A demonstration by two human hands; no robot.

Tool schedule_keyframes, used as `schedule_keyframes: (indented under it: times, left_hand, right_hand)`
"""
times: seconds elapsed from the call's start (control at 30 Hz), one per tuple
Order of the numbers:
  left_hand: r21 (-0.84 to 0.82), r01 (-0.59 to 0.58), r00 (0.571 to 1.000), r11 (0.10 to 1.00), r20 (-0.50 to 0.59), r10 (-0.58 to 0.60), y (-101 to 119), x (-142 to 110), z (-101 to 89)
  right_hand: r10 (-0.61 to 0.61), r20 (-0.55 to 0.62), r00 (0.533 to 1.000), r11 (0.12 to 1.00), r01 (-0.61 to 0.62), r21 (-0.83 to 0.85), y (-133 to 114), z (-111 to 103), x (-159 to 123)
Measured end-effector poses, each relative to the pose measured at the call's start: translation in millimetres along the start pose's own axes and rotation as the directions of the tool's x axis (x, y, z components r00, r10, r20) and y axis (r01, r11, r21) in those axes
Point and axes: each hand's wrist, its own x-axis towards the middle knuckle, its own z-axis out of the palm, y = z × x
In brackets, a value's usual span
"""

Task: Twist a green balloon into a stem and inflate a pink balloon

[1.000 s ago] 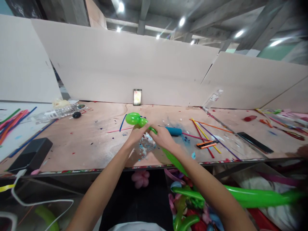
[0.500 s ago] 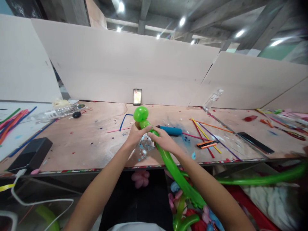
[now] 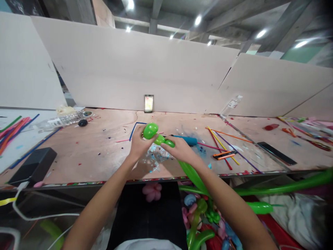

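Note:
A long green balloon point(image 3: 193, 175) runs from between my hands down past my right forearm and below the table edge. Its far end is twisted into short round bubbles. My left hand point(image 3: 140, 140) is closed around the large end bubble, thumb along its lower side. Fingers of my right hand point(image 3: 177, 147) wrap the balloon just past a small bubble, hiding part of it. Behind my right hand lies a blue balloon pump point(image 3: 188, 140), partly covered by the fingers.
Uninflated balloons, an orange utility knife point(image 3: 224, 155) and a black phone point(image 3: 276, 153) lie to the right. A black box point(image 3: 33, 165) and a plastic bottle point(image 3: 61, 121) sit left. A lit phone point(image 3: 148, 103) leans on the white partition point(image 3: 145, 69). Finished balloons point(image 3: 213, 215) lie below the table.
My left hand has shifted left and up onto the end bubble. My right hand has moved slightly right, and the green bubbles have tilted toward horizontal. The long balloon's tail has swung right.

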Motion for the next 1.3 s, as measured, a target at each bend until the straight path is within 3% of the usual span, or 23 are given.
schedule_keyframes:
  times: [0.13,0.3,0.4,0.47,0.57,0.7,0.9,1.0,1.13,1.23,1.3]
  left_hand:
    - [-0.138,0.039,0.987,0.990,0.157,-0.017,3,0,-4.7]
    - [-0.367,0.238,0.957,0.899,0.249,-0.151,2,0,-7.9]
    - [-0.427,0.276,0.946,0.861,0.278,-0.166,-2,1,-8.9]
    - [-0.483,0.312,0.941,0.818,0.279,-0.194,-5,2,-8.5]
    - [-0.576,0.394,0.916,0.716,0.307,-0.258,-7,2,-7.8]
    - [-0.634,0.482,0.874,0.605,0.399,-0.277,-1,1,-9.1]
    - [-0.675,0.483,0.875,0.557,0.380,-0.299,0,2,-13.5]
    - [-0.735,0.481,0.875,0.478,0.363,-0.322,-10,5,-19.0]
    - [-0.776,0.466,0.868,0.425,0.308,-0.390,-18,9,-29.8]
    - [-0.710,0.528,0.846,0.465,0.392,-0.362,-16,8,-34.8]
    - [-0.643,0.587,0.809,0.492,0.483,-0.334,-14,6,-34.1]
  right_hand:
    - [0.044,0.140,0.989,0.965,-0.078,0.251,3,-5,0]
    - [0.069,0.362,0.930,0.740,-0.291,0.607,12,-5,1]
    - [0.058,0.393,0.918,0.625,-0.340,0.702,14,-3,1]
    - [0.051,0.380,0.924,0.605,-0.331,0.724,13,-2,0]
    - [0.058,0.357,0.932,0.649,-0.307,0.696,8,-1,0]
    - [0.079,0.309,0.948,0.775,-0.254,0.579,2,2,0]
    - [0.103,0.133,0.986,0.931,-0.143,0.335,-3,12,-8]
    - [0.112,0.116,0.987,0.950,-0.140,0.277,-3,14,-16]
    - [0.111,0.219,0.969,0.903,-0.191,0.386,2,12,-22]
    - [0.102,0.252,0.962,0.879,-0.206,0.431,4,11,-21]
    - [0.082,0.236,0.968,0.897,-0.174,0.405,3,12,-20]
